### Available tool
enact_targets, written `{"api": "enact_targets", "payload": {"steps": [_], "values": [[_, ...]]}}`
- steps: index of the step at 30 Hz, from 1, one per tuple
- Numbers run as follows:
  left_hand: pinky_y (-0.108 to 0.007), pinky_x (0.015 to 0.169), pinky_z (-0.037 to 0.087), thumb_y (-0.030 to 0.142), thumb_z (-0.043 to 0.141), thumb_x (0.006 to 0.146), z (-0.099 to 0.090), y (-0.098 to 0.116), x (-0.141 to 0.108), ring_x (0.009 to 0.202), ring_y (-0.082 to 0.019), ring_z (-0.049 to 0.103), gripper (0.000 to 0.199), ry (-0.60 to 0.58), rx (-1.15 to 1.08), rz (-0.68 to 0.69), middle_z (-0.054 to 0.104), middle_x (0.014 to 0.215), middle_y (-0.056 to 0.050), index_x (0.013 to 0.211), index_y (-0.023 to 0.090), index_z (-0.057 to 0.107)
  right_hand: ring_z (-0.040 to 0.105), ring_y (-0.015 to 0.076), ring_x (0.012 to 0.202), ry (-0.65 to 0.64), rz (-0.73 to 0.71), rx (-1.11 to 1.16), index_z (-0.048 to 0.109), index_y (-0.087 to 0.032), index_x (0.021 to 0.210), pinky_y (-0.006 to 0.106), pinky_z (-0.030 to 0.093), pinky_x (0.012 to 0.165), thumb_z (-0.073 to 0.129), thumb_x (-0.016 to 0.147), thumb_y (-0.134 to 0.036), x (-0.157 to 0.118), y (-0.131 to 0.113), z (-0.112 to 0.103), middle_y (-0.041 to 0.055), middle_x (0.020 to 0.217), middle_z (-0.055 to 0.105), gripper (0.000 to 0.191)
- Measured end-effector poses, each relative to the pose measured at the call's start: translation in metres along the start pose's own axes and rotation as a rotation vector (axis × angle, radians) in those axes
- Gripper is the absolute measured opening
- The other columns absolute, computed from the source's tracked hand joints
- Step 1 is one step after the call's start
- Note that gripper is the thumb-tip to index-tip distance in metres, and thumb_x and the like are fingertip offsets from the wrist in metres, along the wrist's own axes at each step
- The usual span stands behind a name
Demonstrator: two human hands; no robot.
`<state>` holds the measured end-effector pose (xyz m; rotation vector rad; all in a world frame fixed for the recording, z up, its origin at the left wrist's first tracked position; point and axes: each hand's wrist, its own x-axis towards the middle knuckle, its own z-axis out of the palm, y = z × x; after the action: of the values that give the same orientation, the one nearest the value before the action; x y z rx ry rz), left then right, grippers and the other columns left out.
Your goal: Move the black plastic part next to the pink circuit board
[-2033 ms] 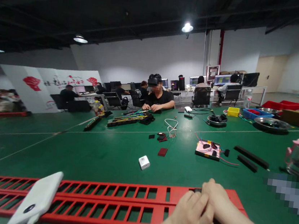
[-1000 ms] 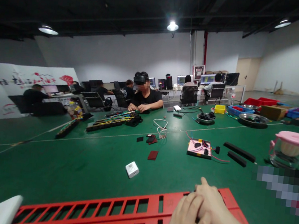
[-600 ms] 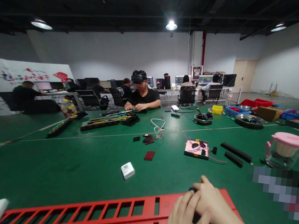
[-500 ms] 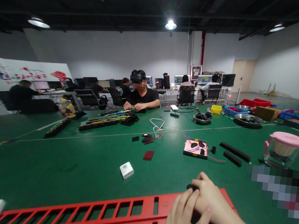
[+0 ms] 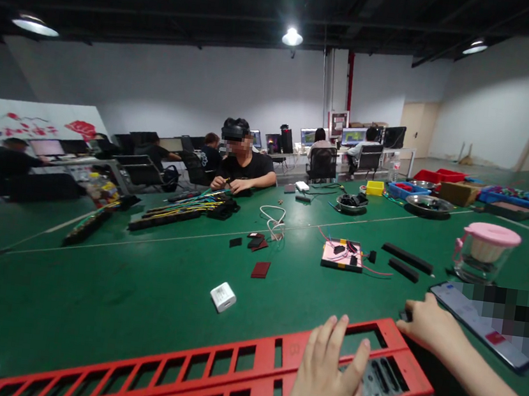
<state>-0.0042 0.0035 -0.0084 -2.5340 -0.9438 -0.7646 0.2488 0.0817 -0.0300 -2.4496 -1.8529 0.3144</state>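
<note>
A long red slotted frame (image 5: pixel 270 346) lies across the near part of the table. My left hand (image 5: pixel 326 382) rests on its right portion, fingers stretched out and holding nothing. Beside that hand, a dark grey slotted insert (image 5: pixel 384 376) sits in an opening at the frame's right end, partly hidden by my fingers. Just past the frame's far right corner, my right hand (image 5: pixel 434 325) is closed around a small black piece (image 5: pixel 405 316), most of which the fingers cover.
A phone (image 5: pixel 476 320) lies right of my right hand, with a pink-lidded jug (image 5: pixel 487 251) behind it. Farther off are black bars (image 5: pixel 406 259), a wired pink-and-black box (image 5: pixel 341 256) and a white charger (image 5: pixel 223 297). A co-worker (image 5: pixel 246 167) sits across the table.
My right hand has moved right, off the frame, with the small black piece. The grey insert has come into view. My left hand stays on the frame, its fingers straighter.
</note>
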Motion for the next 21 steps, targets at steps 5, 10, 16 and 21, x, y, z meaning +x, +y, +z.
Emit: {"api": "enact_targets", "payload": {"steps": [5,10,16,21], "values": [[-0.052,0.092,0.037,0.019,0.047,0.075,-0.002,0.002,0.0,0.126,-0.034,0.025,0.056,-0.032,-0.032,-0.052,0.025,0.137,-0.017,0.131,0.02,0.037,0.059,0.0293,0.086,-0.013,-0.019,-0.003,0.063,-0.02,0.1,0.041,0.044,0.072,0.037,0.08,-0.058,-0.013,0.0,-0.002,0.0141,0.097,0.048,0.049],[-0.055,0.093,0.032,0.031,0.046,0.081,-0.002,-0.001,0.002,0.123,-0.033,0.028,0.053,-0.087,-0.117,-0.146,0.029,0.136,-0.014,0.132,0.023,0.035,0.053,0.0346,0.096,0.157,0.011,-0.086,0.052,-0.021,0.118,0.045,0.041,0.075,0.04,0.081,-0.057,-0.047,-0.014,-0.02,0.0173,0.105,0.049,0.053],[-0.056,0.094,0.028,0.038,0.035,0.089,-0.002,-0.007,0.001,0.122,-0.029,0.029,0.051,-0.171,-0.246,-0.281,0.032,0.134,-0.014,0.136,0.023,0.025,0.055,0.0307,0.088,0.042,-0.207,-0.036,0.054,-0.007,0.116,0.038,0.041,0.078,0.045,0.08,-0.053,-0.112,-0.064,-0.013,0.0208,0.098,0.057,0.06],[-0.056,0.094,0.027,0.038,0.034,0.089,-0.001,-0.005,0.0,0.123,-0.029,0.028,0.049,-0.15,-0.27,-0.291,0.031,0.135,-0.014,0.134,0.022,0.029,0.054,0.0379,0.094,0.039,-0.179,-0.169,0.041,0.006,0.127,0.044,0.041,0.077,0.049,0.078,-0.039,-0.135,-0.102,-0.008,0.0291,0.101,0.055,0.067]]}}
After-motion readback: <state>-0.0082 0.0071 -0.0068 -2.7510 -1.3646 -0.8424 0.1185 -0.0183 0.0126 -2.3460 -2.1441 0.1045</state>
